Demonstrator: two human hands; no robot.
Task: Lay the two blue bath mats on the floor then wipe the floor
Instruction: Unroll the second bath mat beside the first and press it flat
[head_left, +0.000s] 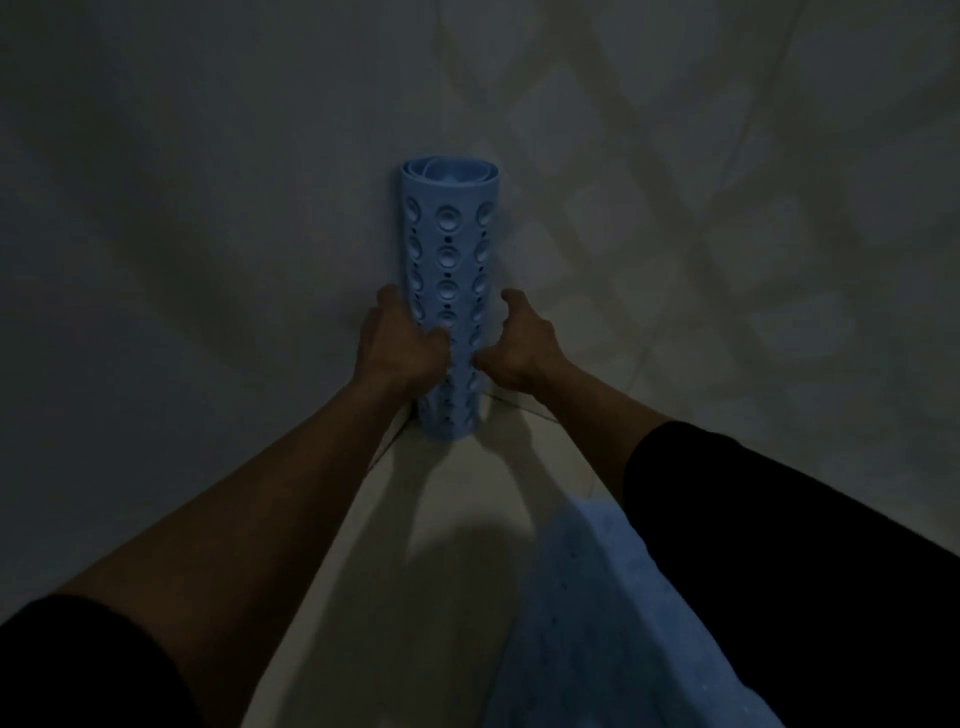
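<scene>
At the corner where two walls meet, a rolled mat (449, 301) stands on end on the floor (447, 519), suction cups outward. Left hand (397, 340) and right hand (519, 345) flank its lower half, fingers curled round it, probably to lift and unroll it. Another mat (597, 597) already lies flat nearby.

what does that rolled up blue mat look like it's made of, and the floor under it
Rolled blue mat: likely soft rubber or PVC, matte; it rolls tightly and shows molded suction cups and drain holes. Floor: probably glazed tile, pale and smooth, though the dim light leaves it uncertain.
</scene>
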